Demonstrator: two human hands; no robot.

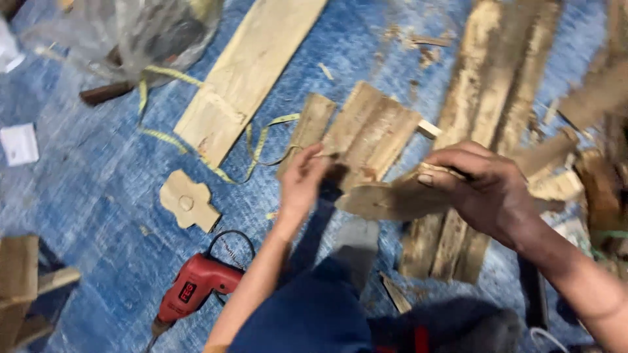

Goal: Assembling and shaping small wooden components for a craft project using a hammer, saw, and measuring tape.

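**Two hands on rough wood above a blue floor covering**

We see the right hand (494, 189) closed around a flat, weathered piece of wood (386, 199), thumb on top and fingers curled under its right end, holding it in the air above the blue floor covering (98, 196). The left hand (302, 180) reaches up to a fan of short wooden slats (366, 134) just above that piece; its fingers touch the slats' lower edge, though motion blur keeps us from telling whether they actually pinch anything.

Long, worn planks (484, 98) lie under and beyond the right hand. A broad pale board (245, 72) lies at an angle to the upper left, with a yellow measuring tape (255, 147) looping past its lower end. Near it rests a small cut wooden shape (188, 199) with lobed edges. A red electric drill (193, 287) lies at the lower left, its black cord curling beside it. A crumpled clear plastic bag (124, 33) sits at the top left.
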